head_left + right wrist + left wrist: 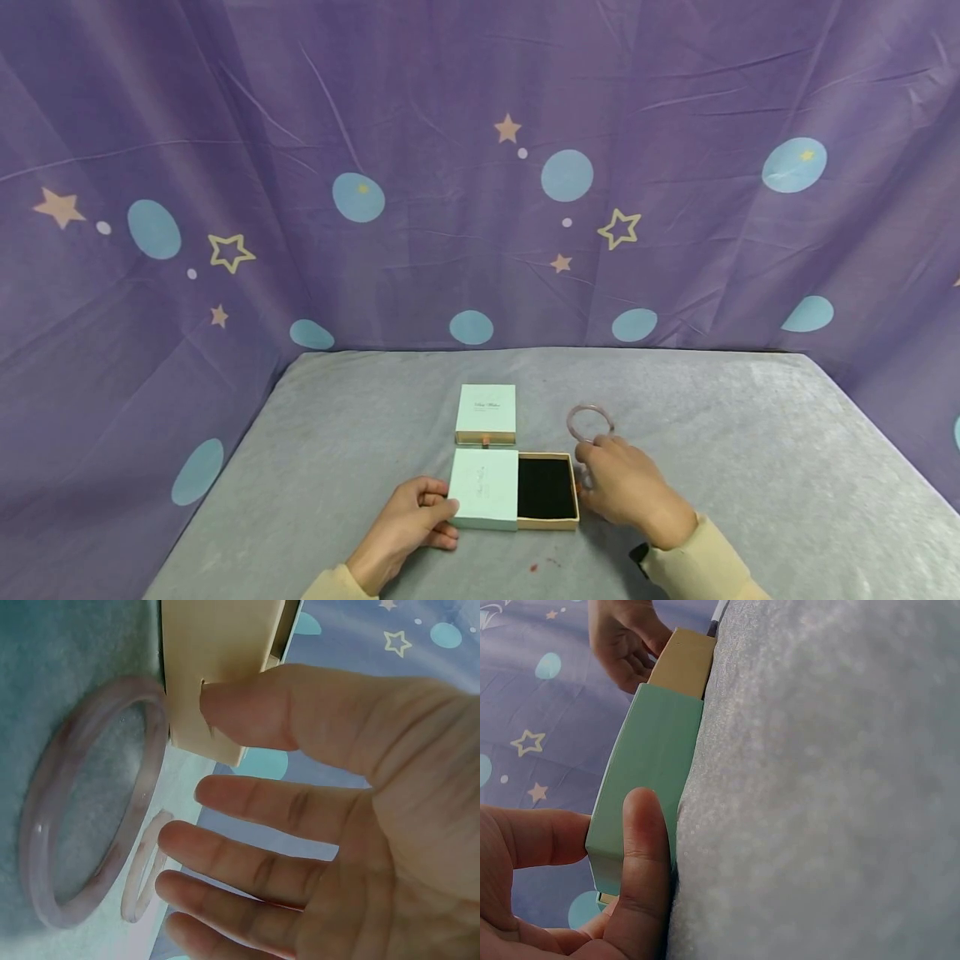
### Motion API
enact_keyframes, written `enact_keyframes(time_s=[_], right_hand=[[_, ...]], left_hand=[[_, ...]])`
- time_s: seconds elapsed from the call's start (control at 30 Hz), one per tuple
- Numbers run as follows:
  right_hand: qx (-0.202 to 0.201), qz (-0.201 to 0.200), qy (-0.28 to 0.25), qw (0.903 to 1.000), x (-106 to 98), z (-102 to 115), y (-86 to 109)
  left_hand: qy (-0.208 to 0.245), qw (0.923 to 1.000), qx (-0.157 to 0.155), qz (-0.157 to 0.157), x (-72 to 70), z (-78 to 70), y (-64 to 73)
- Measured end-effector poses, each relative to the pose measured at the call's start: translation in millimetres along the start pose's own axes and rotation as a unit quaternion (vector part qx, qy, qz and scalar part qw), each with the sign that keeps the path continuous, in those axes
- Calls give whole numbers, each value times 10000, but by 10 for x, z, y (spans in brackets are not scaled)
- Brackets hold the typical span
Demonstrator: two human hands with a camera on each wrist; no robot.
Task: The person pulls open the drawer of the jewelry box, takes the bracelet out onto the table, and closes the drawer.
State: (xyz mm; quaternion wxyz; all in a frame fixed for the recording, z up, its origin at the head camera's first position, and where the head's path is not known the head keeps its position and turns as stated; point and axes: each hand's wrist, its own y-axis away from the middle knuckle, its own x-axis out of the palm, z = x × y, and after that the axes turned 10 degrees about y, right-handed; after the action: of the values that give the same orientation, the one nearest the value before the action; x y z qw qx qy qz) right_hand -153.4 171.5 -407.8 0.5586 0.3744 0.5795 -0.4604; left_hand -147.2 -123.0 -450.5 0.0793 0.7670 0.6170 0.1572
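Note:
A mint-green gift box (483,492) lies with its cream drawer (548,525) pulled partway out to the right, showing a black lining (545,489). My left hand (412,518) holds the sleeve's left end, thumb at the near side and fingers at the far corner. By the drawer's right end is my right hand (628,483); in the right wrist view its thumb (251,712) touches the drawer's end face, while the other fingers extend apart from it. A pinkish translucent bangle (590,407) lies beyond this hand. The right wrist view shows a large bangle (36,840) and a smaller-looking one (129,889).
Behind the opened box sits a second mint-green box (487,408), closed, with an orange-brown tab facing me. Grey cloth (337,433) covers the table. A purple curtain (450,125) with stars and blue dots hangs around it. Small red specks (534,568) mark the cloth in front.

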Motion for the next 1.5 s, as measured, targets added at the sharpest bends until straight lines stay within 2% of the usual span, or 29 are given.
enact_keyframes(time_s=[0.23,1.5], right_hand=[[-47,105,-313,9994,-10,25,2],[-430,-130,-446,9980,16,66,-12]], left_hand=[[20,10000,7,13,-2,-3,2],[4,9999,117,21,11,5,-6]])
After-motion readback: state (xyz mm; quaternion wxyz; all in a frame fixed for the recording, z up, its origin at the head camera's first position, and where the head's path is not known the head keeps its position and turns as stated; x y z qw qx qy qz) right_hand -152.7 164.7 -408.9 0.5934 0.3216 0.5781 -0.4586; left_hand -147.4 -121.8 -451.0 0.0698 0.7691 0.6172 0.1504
